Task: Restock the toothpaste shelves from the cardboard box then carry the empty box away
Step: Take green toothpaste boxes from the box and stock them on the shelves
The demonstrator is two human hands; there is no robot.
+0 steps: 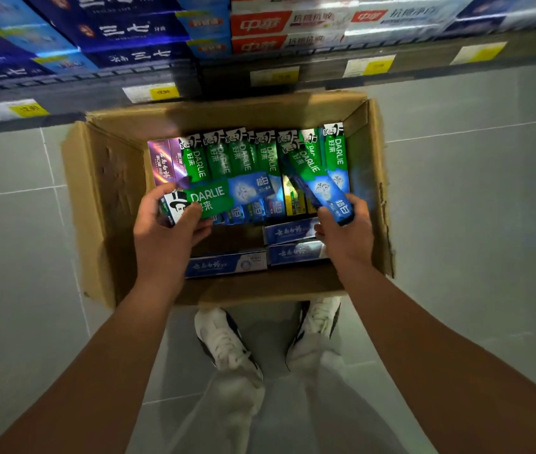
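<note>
Cardboard box (pixel 103 198) is seen open on the tiled floor (pixel 472 191), its far edge against the foot of the toothpaste shelves (pixel 260 57). A row of green Darlie cartons (pixel 247 155) is stood on end along the far wall of the box; purple cartons (pixel 161 162) are packed at the far left corner. Blue-and-white cartons (pixel 227 265) are laid flat along the near wall.

Left hand (pixel 168 231): fingers and thumb curled round the end of one green carton (pixel 214 196), which is held horizontally above the others, toward the left side of the box.

Right hand (pixel 345 231): closed round the lower end of a tilted green-and-blue carton (pixel 322 188), toward the right wall of the box.

Shelves are stocked with dark blue cartons (pixel 122 31) at left and red-and-white cartons (pixel 286 24) at centre. Yellow price tags (pixel 158 92) are fixed along the shelf edge. White shoes (pixel 224 342) are seen at the near edge of the box.
</note>
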